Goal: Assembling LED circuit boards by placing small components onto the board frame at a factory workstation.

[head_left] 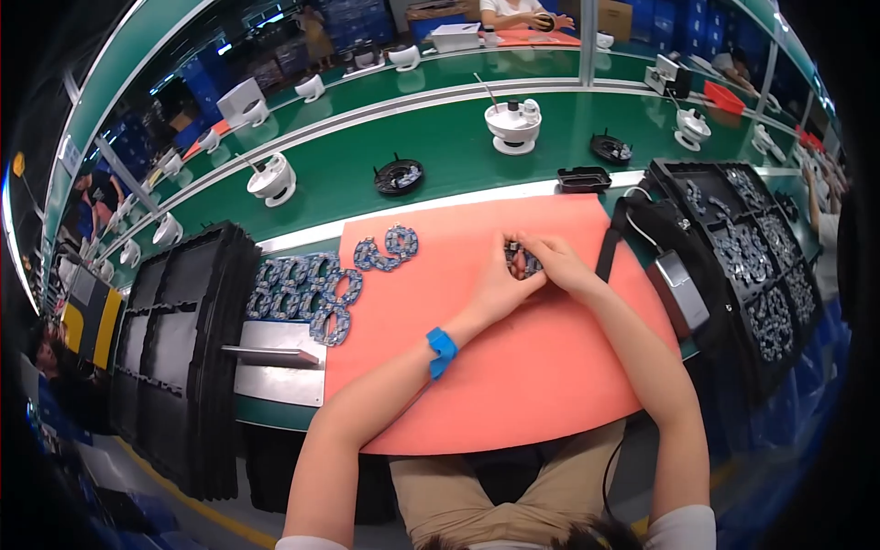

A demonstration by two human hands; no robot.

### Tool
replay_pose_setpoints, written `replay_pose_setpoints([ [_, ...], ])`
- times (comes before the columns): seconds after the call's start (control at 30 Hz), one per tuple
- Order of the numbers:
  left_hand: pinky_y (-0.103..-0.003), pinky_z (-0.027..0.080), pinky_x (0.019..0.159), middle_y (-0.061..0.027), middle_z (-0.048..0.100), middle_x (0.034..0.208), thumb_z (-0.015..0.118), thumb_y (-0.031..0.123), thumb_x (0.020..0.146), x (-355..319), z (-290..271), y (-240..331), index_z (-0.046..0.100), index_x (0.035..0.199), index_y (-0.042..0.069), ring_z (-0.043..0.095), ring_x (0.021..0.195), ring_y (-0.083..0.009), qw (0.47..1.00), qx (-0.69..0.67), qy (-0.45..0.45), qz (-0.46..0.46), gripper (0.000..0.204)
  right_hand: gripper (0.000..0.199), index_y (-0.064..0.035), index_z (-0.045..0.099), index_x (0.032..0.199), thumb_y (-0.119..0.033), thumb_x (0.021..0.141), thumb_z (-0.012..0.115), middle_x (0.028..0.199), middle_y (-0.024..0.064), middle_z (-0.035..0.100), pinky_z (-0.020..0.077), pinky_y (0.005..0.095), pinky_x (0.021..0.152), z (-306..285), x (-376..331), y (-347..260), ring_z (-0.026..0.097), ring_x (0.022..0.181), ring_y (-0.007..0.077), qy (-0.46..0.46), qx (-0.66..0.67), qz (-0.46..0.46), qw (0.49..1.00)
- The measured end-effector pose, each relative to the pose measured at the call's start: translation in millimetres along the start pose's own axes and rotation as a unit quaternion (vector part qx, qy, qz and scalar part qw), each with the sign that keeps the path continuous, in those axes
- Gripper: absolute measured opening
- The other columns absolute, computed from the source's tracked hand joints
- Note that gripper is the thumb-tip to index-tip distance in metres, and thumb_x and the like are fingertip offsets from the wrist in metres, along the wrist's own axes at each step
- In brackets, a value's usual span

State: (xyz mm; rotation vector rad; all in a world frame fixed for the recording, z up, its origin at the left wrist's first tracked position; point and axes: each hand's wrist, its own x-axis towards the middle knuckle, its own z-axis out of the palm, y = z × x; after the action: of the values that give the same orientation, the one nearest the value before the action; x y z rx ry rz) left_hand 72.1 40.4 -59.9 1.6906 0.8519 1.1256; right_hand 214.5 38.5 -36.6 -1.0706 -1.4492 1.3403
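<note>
Both my hands are closed around a ring-shaped circuit board (pixel 522 263) over the far part of the orange mat (pixel 486 367). My left hand (pixel 499 286) grips its left and near side, and my right hand (pixel 561 263) holds it from the right. The fingers hide much of the board. To the left of my hands, two similar curved boards (pixel 401 242) lie on the mat. Several more blue ring-shaped boards (pixel 291 286) are laid close together at the mat's left edge. A blue wrist strap (pixel 442 354) circles my left wrist.
Beside the boards is a metal plate (pixel 284 380). Stacked black trays (pixel 209 367) stand left; a black tray (pixel 733 215) of small boards stands right, near a grey box-shaped device (pixel 680 291). Beyond the mat, the green conveyor (pixel 330 174) carries white round housings (pixel 513 128) and black discs (pixel 399 177).
</note>
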Motion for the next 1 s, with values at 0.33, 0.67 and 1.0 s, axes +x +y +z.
replay_pose_setpoints([
  [0.33, -0.02, 0.044, 0.062, 0.0007, 0.062, 0.087, 0.053, 0.028, 0.098, 8, -10, -4, 0.061, 0.099, 0.005, 0.054, 0.075, -0.0039, 0.983, -0.164, -0.006, -0.081, 0.024, 0.043, -0.0058, 0.064, 0.078, -0.04, 0.098, 0.049, 0.074, -0.0004, 0.063, 0.0447, 0.0216, 0.065, -12, 3, 5, 0.057, 0.068, 0.0059, 0.124, 0.086, 0.01, 0.989],
  [0.67, -0.018, 0.036, 0.064, 0.006, 0.055, 0.079, 0.054, 0.03, 0.098, 7, -16, -1, 0.065, 0.097, 0.007, 0.043, 0.069, -0.0019, 0.966, -0.228, -0.078, -0.097, 0.025, 0.037, -0.011, 0.057, 0.071, -0.038, 0.096, 0.054, 0.068, -0.0009, 0.059, 0.045, 0.0238, 0.058, -9, 1, -8, 0.056, 0.062, 0.0089, 0.139, 0.202, 0.101, 0.964],
  [1.0, -0.019, 0.042, 0.069, 0.0046, 0.06, 0.091, 0.053, 0.024, 0.098, 8, -17, 5, 0.062, 0.108, 0.007, 0.051, 0.076, -0.0022, 0.927, -0.33, -0.102, -0.147, 0.022, 0.04, -0.0096, 0.056, 0.069, -0.04, 0.096, 0.053, 0.064, 0.0001, 0.059, 0.045, 0.0228, 0.054, -13, 2, -2, 0.056, 0.057, 0.0082, 0.086, 0.253, 0.065, 0.961],
])
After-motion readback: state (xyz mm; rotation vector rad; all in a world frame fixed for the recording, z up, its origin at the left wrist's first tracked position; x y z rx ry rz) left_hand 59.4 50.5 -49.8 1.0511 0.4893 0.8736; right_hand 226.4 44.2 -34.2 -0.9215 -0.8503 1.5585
